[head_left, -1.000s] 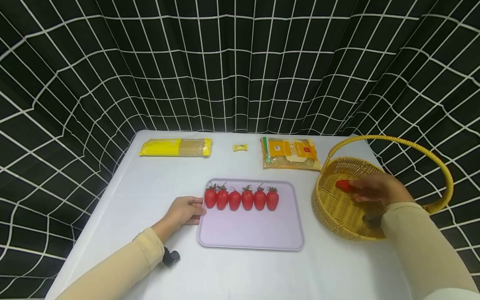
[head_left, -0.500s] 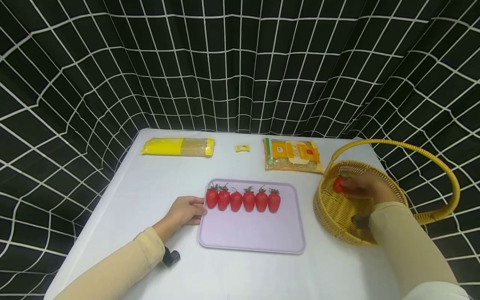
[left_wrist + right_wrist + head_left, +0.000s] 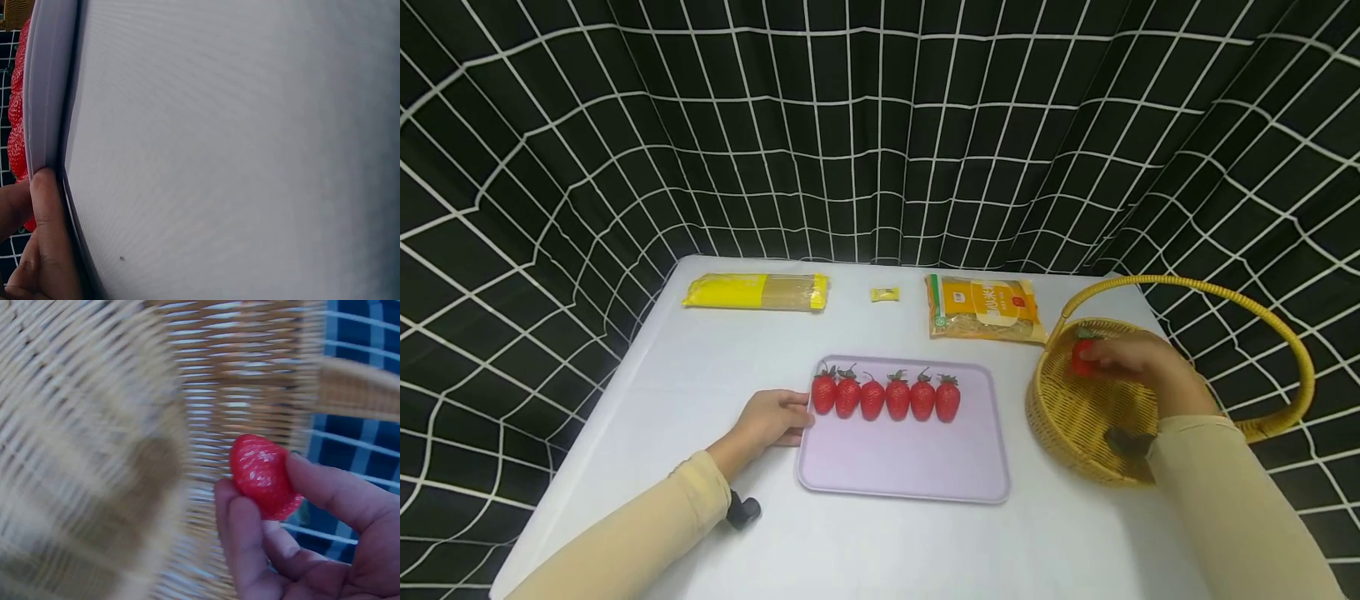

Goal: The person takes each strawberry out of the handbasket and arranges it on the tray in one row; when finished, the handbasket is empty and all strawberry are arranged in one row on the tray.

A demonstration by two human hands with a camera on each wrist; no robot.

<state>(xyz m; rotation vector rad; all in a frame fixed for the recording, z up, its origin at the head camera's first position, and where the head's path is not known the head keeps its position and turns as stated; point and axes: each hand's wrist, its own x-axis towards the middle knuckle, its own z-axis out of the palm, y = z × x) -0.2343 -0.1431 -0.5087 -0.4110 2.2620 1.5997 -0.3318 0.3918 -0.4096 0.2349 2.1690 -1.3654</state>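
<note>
A strawberry (image 3: pixel 264 475) is pinched between the thumb and fingers of my right hand (image 3: pixel 1138 362), inside the wicker basket (image 3: pixel 1045 417). Its green leaves show at one end. My left hand (image 3: pixel 771 418) holds the left edge of the lilac tray (image 3: pixel 902 467), fingertips at the rim in the left wrist view. Several strawberries (image 3: pixel 897 398) lie side by side in a row along the tray's upper part, leaves pointing away from me. No other fruit shows in the visible part of the basket.
A yellow pack of noodles (image 3: pixel 756 292), a small yellow wrapped sweet (image 3: pixel 884 294) and an orange food packet (image 3: pixel 985 308) lie along the back of the white table (image 3: pixel 700 375). The basket's tall handle (image 3: pixel 1247 308) arches over its right side. A black gridded curtain (image 3: pixel 880 125) surrounds the table.
My right hand stays in the basket with the strawberry, shifting slightly and turning the fruit so its leaves point up toward the back. The left hand and the tray keep their places.
</note>
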